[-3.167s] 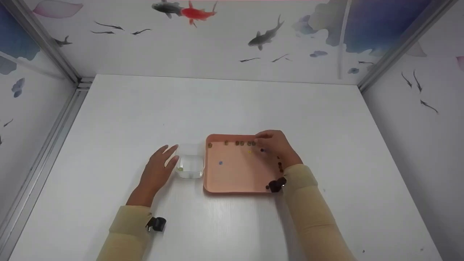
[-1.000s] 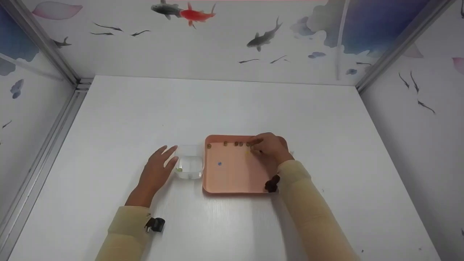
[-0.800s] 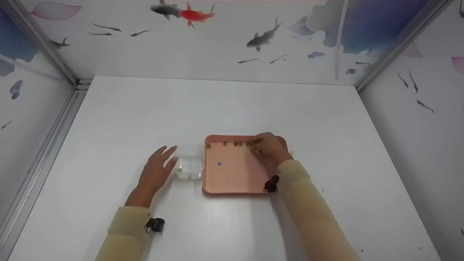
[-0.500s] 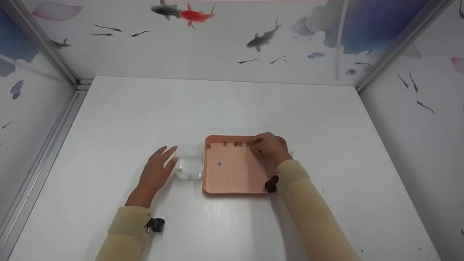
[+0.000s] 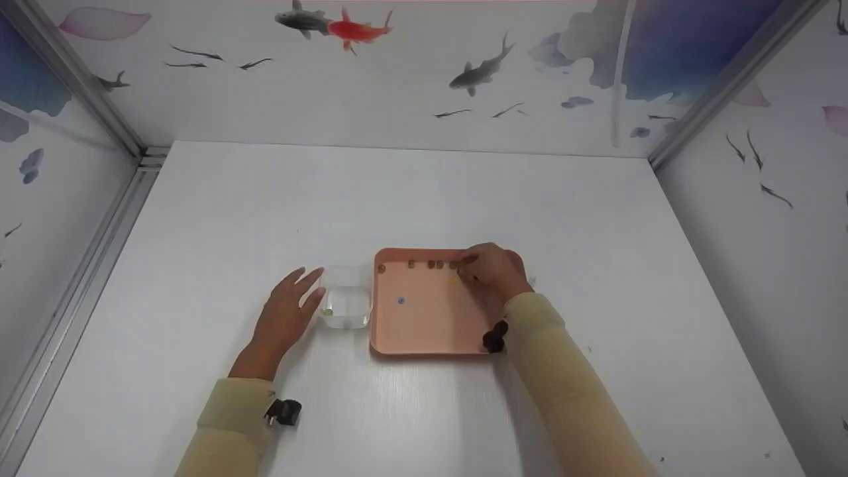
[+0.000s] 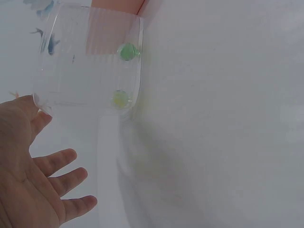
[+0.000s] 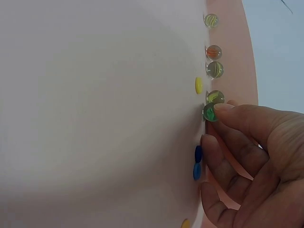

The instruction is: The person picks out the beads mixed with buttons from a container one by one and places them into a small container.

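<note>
My right hand [image 5: 493, 268] is over the far edge of the pink tray [image 5: 424, 348]. In the right wrist view its thumb and a finger pinch a green glass marble [image 7: 210, 112], which sits against the tray wall beside a yellow-streaked marble [image 7: 216, 98]. My left hand [image 5: 286, 315] has its fingers spread at the left side of a clear plastic box [image 5: 347, 322]. A fingertip touches the box's corner in the left wrist view. Inside the box are a green marble [image 6: 127, 52] and a yellow marble [image 6: 120, 99].
More marbles line the tray's far wall, among them an orange-streaked marble [image 7: 214, 52]. Flat button-like pieces lie in the tray: a yellow piece [image 7: 199, 85], a dark blue piece [image 7: 198, 154] and a light blue piece [image 5: 401, 301]. The box stands against the tray's left side.
Since the earliest frame, my right hand has shifted slightly left and nearer along the tray's far edge, onto the rightmost marble. Over the last second both hands have stayed nearly still.
</note>
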`<state>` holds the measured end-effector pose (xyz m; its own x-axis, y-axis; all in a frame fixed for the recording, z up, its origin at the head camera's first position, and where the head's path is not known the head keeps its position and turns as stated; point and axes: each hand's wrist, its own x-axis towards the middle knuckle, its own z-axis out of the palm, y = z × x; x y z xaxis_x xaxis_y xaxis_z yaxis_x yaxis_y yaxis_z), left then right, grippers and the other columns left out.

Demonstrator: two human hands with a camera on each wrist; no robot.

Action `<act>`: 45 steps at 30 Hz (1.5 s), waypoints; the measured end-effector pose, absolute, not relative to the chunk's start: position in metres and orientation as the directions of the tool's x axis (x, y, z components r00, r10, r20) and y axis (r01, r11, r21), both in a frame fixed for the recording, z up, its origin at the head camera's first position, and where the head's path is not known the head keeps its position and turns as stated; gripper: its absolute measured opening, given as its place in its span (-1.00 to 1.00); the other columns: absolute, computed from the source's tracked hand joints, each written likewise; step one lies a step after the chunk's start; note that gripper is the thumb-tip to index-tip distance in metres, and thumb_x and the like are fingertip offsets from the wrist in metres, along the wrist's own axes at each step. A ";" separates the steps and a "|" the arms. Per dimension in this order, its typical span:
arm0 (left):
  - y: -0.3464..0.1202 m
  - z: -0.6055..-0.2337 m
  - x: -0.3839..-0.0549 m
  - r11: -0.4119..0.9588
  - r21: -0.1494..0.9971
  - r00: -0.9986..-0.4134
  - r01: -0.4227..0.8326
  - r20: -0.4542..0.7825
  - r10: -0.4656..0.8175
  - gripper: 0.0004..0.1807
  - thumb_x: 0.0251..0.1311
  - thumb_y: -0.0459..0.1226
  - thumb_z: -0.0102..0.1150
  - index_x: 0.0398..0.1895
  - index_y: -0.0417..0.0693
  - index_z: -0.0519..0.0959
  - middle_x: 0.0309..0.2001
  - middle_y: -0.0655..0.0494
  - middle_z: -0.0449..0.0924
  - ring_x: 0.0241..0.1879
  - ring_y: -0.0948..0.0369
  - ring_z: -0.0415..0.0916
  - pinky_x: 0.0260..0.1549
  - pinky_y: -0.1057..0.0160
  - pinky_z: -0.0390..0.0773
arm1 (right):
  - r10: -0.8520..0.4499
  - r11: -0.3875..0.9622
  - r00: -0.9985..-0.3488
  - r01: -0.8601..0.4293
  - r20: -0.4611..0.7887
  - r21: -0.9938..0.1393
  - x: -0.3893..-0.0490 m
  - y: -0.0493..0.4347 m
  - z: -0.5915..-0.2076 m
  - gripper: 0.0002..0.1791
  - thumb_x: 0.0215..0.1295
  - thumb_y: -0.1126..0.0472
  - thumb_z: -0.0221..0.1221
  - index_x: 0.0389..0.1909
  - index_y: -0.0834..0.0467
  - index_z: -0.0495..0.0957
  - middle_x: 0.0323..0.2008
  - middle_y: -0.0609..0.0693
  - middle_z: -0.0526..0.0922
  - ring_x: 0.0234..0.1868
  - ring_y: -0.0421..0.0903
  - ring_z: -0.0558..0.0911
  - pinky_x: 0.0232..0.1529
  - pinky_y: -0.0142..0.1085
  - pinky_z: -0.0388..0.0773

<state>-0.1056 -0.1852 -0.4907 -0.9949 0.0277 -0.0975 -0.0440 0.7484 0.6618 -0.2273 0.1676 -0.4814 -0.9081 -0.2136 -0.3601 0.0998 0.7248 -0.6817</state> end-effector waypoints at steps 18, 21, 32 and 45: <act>-0.184 -0.492 -0.105 0.752 0.657 -0.994 -0.053 -0.105 0.021 -0.40 0.46 0.08 -0.19 0.45 0.03 0.24 0.46 -0.23 0.07 0.43 -0.23 -0.02 0.33 -0.27 0.05 | -0.229 0.618 -0.908 0.143 -0.351 -0.773 -0.222 0.169 -0.482 -0.64 0.18 0.49 0.09 -0.04 0.22 0.66 -0.05 0.11 0.69 -0.37 -0.13 0.44 -0.50 -0.37 0.30; -0.185 -0.492 -0.105 0.744 0.667 -0.995 -0.045 -0.100 0.030 -0.39 0.46 0.09 -0.19 0.45 0.02 0.25 0.46 -0.24 0.07 0.43 -0.24 -0.02 0.33 -0.27 0.04 | -0.240 0.581 -0.910 0.145 -0.339 -0.801 -0.219 0.170 -0.480 -0.60 0.11 0.53 0.05 -0.07 0.22 0.66 -0.06 0.11 0.68 -0.34 -0.13 0.44 -0.50 -0.37 0.30; -0.185 -0.492 -0.106 0.760 0.648 -0.995 -0.050 -0.099 0.018 -0.40 0.46 0.09 -0.21 0.45 0.03 0.25 0.45 -0.23 0.08 0.43 -0.23 -0.02 0.34 -0.26 0.04 | -0.252 0.626 -0.902 0.125 -0.352 -0.770 -0.223 0.167 -0.471 -0.55 0.19 0.49 0.01 0.09 0.20 0.60 -0.17 0.12 0.65 -0.52 -0.14 0.36 -0.48 -0.33 0.33; -0.183 -0.493 -0.106 0.773 0.629 -0.994 -0.078 -0.110 -0.011 -0.40 0.46 0.09 -0.21 0.45 0.05 0.24 0.46 -0.20 0.08 0.44 -0.20 -0.02 0.35 -0.23 0.04 | -0.239 0.628 -0.902 0.139 -0.361 -0.765 -0.225 0.162 -0.463 -0.64 0.32 0.36 0.11 0.12 0.16 0.58 0.11 0.14 0.56 -0.18 -0.02 0.56 -0.13 -0.11 0.59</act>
<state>-0.1062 -0.1829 -0.4934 -0.9939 -0.0111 -0.1100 -0.0783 0.7732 0.6293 -0.2253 0.1620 -0.4627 -0.9016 -0.2391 -0.3606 0.1395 0.6283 -0.7654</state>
